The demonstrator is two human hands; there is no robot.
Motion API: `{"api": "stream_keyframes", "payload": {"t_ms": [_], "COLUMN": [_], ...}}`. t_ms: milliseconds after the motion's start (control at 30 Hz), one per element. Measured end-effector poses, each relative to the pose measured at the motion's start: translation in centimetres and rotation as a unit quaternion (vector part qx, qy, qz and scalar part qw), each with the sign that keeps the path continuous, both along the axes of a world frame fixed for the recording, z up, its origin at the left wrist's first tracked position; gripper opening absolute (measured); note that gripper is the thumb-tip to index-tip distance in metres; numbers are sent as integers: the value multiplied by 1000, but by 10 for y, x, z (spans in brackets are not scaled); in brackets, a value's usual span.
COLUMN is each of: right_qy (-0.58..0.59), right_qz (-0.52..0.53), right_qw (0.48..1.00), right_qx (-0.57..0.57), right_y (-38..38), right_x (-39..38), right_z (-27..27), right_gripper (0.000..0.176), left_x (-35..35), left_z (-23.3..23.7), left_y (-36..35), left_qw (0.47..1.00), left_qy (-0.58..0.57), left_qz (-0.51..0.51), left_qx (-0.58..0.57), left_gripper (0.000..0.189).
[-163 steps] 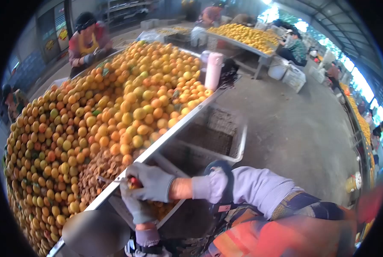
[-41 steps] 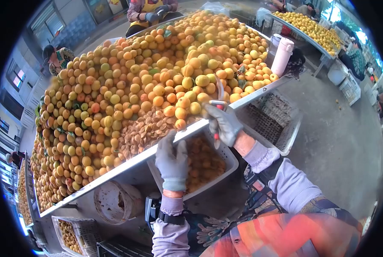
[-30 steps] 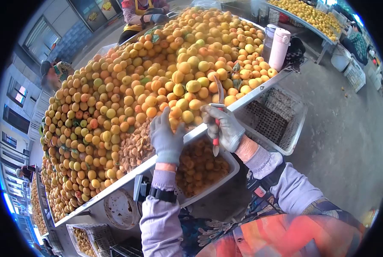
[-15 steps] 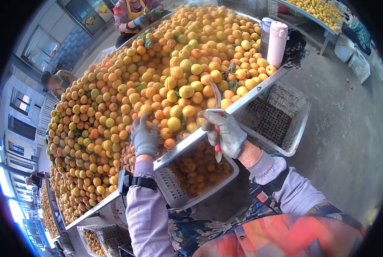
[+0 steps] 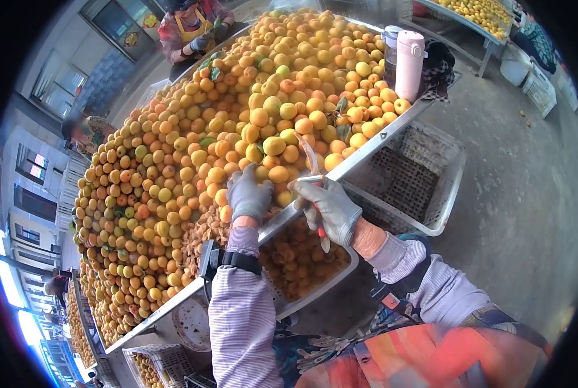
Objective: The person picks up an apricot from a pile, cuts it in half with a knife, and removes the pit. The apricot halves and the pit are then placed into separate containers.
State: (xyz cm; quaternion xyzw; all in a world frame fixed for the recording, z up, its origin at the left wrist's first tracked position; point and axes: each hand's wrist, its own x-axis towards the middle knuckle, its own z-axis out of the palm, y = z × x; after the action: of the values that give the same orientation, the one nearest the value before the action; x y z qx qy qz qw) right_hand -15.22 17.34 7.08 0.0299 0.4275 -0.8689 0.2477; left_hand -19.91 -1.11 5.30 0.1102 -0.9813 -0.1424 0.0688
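Note:
My left hand [image 5: 249, 195], in a grey glove, is at the near edge of a big heap of apricots [image 5: 274, 145]. Its fingers are curled downward among the fruit, and whatever lies under them is hidden by the hand. Close by on the right, my gloved right hand [image 5: 333, 210] is closed around a knife. The curved blade [image 5: 307, 154] of this knife points away over the fruit; its red handle [image 5: 322, 231] shows below the fingers. Beside my left wrist lies a pile of brown apricot pits [image 5: 201, 240].
Under the metal table rim [image 5: 366, 150] stands a crate [image 5: 324, 281] holding apricots, beside a crate with a dark mesh bottom [image 5: 453, 194]. A pink flask [image 5: 409, 64] and a clear bottle stand at the far right corner. Another person [image 5: 195, 29] works across the heap.
My left hand has moved right, nearer the knife, and its fingers are more curled. My right hand has shifted slightly left and down, still holding the knife. The view has tilted a little.

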Motion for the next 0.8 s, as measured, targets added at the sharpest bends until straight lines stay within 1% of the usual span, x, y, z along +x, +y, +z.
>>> {"api": "stream_keyframes", "payload": {"t_ms": [33, 133, 167, 200, 233, 300, 367, 400, 433, 467, 500, 533, 600, 633, 667, 733, 767, 800], "right_qy": [2, 3, 6, 7, 8, 13, 17, 31, 44, 44, 53, 64, 62, 62, 60, 57, 72, 87], "right_qz": [0, -3, -5, -7, -9, 5, 14, 28, 43, 43, 55, 67, 76, 85, 95, 106, 135, 164], "right_qw": [1000, 1000, 1000, 1000, 1000, 999, 998, 996, 994, 994, 992, 991, 989, 989, 989, 986, 980, 972], "right_qx": [-2, 7, 7, 8, 6, 42, 59, 75, 91, 91, 96, 100, 110, 105, 100, 112, 127, 143], "right_y": [-1, -2, -2, -2, -1, 0, 0, 0, 0, 1, 1, 0, -2, -2, -4, -8, -10, -12], "right_x": [0, 1, 1, 2, 3, 4, 4, 5, 6, 7, 8, 9, 8, 9, 10, 16, 17, 20], "right_z": [0, 1, 2, 2, 2, 4, 5, 4, 3, 2, 0, -2, -9, -7, -3, 3, 2, 2], "right_gripper": [18, 19, 23, 27, 27, 27, 27, 28, 30, 30, 31, 31, 30, 31, 31, 30, 29, 29], "left_x": [-1, -6, -8, -9, -10, -9, -8, -11, -10, -9, 0, 12, 35, 47, 57, 78, 84, 91], "left_z": [1, 0, -3, -5, -6, -7, -16, -24, -18, -14, -9, 14, 38, 40, 38, 30, 12, -7], "left_y": [2, 12, 13, 13, 13, 10, 0, -10, -14, -16, -23, -20, -14, -17, -21, -29, -40, -48], "left_qw": [1000, 999, 999, 999, 999, 998, 992, 992, 958, 896, 839, 825, 722, 720, 722, 637, 637, 636], "left_qy": [-8, -8, 8, 9, 8, 9, 71, 71, 136, 197, 200, 172, 172, 195, 199, 115, 79, 82], "left_qz": [27, 52, 51, 49, 49, 50, 57, 57, 31, 5, -3, 2, -24, -77, -73, -53, -49, -46], "left_qx": [10, -7, -14, -14, -18, -24, 92, 91, 249, 399, 506, 538, 669, 661, 659, 760, 765, 766], "left_gripper": [51, 46, 42, 42, 43, 45, 48, 48, 49, 49, 47, 43, 41, 43, 43, 46, 50, 50]}}
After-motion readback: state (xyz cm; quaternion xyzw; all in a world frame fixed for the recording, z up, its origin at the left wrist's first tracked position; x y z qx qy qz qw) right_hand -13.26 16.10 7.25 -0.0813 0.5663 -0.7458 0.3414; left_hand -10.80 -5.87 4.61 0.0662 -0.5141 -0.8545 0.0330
